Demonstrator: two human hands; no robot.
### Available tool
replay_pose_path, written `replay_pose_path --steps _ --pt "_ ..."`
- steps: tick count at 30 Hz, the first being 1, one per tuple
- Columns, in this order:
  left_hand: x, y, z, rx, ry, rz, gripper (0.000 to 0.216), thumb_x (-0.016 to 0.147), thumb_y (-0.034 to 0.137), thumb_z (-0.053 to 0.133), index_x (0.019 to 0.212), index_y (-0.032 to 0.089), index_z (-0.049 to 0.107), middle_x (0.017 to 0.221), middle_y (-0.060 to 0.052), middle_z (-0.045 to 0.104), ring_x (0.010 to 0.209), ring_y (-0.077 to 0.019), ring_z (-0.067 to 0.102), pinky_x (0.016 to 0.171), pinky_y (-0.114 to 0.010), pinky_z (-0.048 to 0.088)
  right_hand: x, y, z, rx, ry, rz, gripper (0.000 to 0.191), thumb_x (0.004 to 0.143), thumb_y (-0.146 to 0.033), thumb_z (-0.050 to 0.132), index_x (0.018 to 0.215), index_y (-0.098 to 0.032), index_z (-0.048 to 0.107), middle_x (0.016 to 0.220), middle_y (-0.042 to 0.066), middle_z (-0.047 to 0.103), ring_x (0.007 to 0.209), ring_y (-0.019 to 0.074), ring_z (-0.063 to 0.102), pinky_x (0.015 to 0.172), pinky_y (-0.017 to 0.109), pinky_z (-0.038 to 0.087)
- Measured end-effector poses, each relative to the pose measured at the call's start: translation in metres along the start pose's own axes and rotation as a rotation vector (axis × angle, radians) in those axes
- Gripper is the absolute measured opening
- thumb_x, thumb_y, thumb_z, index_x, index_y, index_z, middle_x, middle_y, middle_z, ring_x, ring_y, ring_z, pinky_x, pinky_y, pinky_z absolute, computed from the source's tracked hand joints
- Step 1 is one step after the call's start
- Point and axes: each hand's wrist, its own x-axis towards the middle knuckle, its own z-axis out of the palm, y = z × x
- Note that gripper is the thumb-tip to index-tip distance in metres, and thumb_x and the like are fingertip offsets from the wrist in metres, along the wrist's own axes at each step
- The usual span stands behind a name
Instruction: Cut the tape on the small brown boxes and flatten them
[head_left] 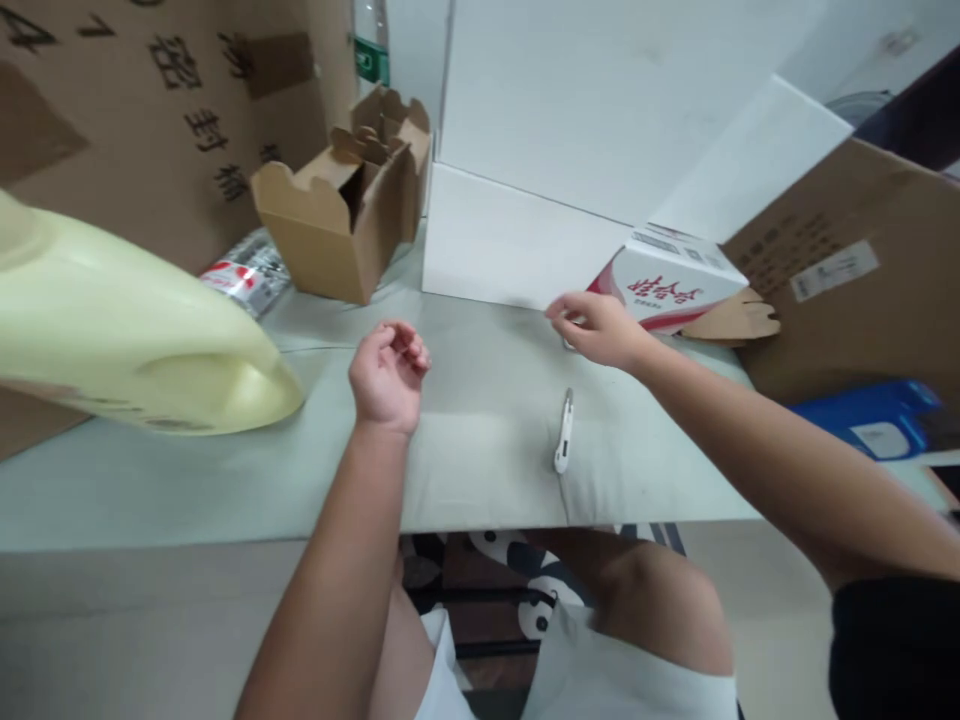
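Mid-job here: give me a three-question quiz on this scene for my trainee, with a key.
1. True or false: the white tool lies on the table, touched by neither hand.
2. The fingers of the left hand are: A spread flat; B curled in; C pointing at the tool.
3. Which thing is nearest the right hand?
Key: 1 true. 2 B. 3 the red-and-white carton.
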Motion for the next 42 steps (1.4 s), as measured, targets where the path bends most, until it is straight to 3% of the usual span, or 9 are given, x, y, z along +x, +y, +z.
replay_pose_path --steps 5,9,13,18,23,30,33,37,42 --pt "0.003 0.005 -0.007 0.014 -0.03 0.102 0.019 0.067 0.037 0.064 0.066 0.019 0.059 0.061 0.001 0.043 0.052 -0.0097 0.044 0.05 -0.021 0.037 0.099 -0.091 0.062 -0.173 0.124 -0.521 0.021 0.095 -0.022 0.052 0.107 -0.02 0.07 0.162 0.011 0.046 0.114 0.0271 0.069 0.092 0.043 0.06" --pt "0.004 0.006 -0.008 0.072 -0.038 0.138 0.018 0.064 0.036 0.066 0.064 0.018 0.062 0.059 0.0 0.045 0.054 -0.0104 0.044 0.051 -0.022 0.035 0.161 -0.135 0.095 -0.327 0.045 -0.519 0.019 0.094 -0.019 0.051 0.1 -0.02 0.069 0.16 0.002 0.049 0.125 0.0282 0.063 0.092 0.037 0.061" --pt "0.002 0.009 -0.011 0.14 -0.031 0.24 0.019 0.069 0.037 0.067 0.065 0.019 0.063 0.06 0.0 0.047 0.057 -0.0116 0.046 0.054 -0.023 0.035 0.177 -0.135 0.102 -0.41 0.012 -0.446 0.023 0.089 -0.012 0.049 0.1 -0.018 0.069 0.136 0.008 0.067 0.124 0.0305 0.063 0.1 0.042 0.058" --pt "-0.024 0.042 0.003 0.224 -0.044 0.498 0.026 0.086 0.039 0.062 0.068 0.021 0.064 0.062 -0.001 0.046 0.059 -0.0154 0.048 0.058 -0.029 0.038 0.129 -0.099 0.088 -0.324 0.141 -0.598 0.029 0.09 -0.015 0.045 0.105 -0.017 0.07 0.131 0.012 0.07 0.12 0.0308 0.065 0.109 0.049 0.053" --pt "-0.047 0.067 0.014 0.321 -0.048 0.705 0.024 0.09 0.026 0.055 0.07 0.022 0.068 0.067 -0.002 0.048 0.062 -0.016 0.049 0.063 -0.029 0.041 0.021 -0.07 0.06 -0.202 0.381 -0.696 0.024 0.092 -0.018 0.05 0.095 -0.023 0.074 0.112 0.008 0.078 0.099 0.0264 0.072 0.088 0.047 0.06" --pt "-0.022 0.031 0.007 0.897 -0.16 0.706 0.006 0.08 0.024 0.072 0.077 0.024 0.077 0.104 -0.006 0.057 0.105 -0.0236 0.057 0.098 -0.037 0.049 -0.121 -0.039 0.051 0.046 0.733 -0.516 0.022 0.087 -0.013 0.058 0.072 -0.028 0.066 0.079 0.001 0.076 0.065 0.0206 0.071 0.071 0.045 0.062" --pt "-0.019 0.01 0.015 1.081 -0.189 0.635 0.008 0.068 0.02 0.082 0.07 0.024 0.075 0.12 -0.008 0.053 0.126 -0.0327 0.049 0.121 -0.05 0.037 -0.138 -0.036 0.066 0.076 0.748 -0.396 0.016 0.086 -0.015 0.06 0.074 -0.026 0.06 0.084 0.003 0.075 0.068 0.0212 0.071 0.07 0.044 0.059" --pt "-0.026 -0.003 0.032 1.303 -0.169 0.656 0.014 0.076 0.022 0.079 0.065 0.02 0.072 0.132 -0.013 0.049 0.135 -0.0402 0.04 0.127 -0.061 0.026 -0.136 -0.028 0.082 0.199 0.745 -0.36 0.01 0.084 -0.023 0.066 0.09 -0.026 0.059 0.094 0.005 0.074 0.08 0.024 0.072 0.077 0.044 0.056" --pt "-0.029 -0.011 0.043 1.188 -0.154 0.604 0.028 0.066 0.022 0.091 0.065 0.022 0.063 0.132 -0.009 0.044 0.149 -0.0429 0.024 0.121 -0.064 0.041 -0.138 -0.019 0.097 0.302 0.698 -0.337 0.029 0.085 -0.03 0.066 0.112 -0.028 0.055 0.104 0.007 0.068 0.09 0.0256 0.069 0.075 0.044 0.057"
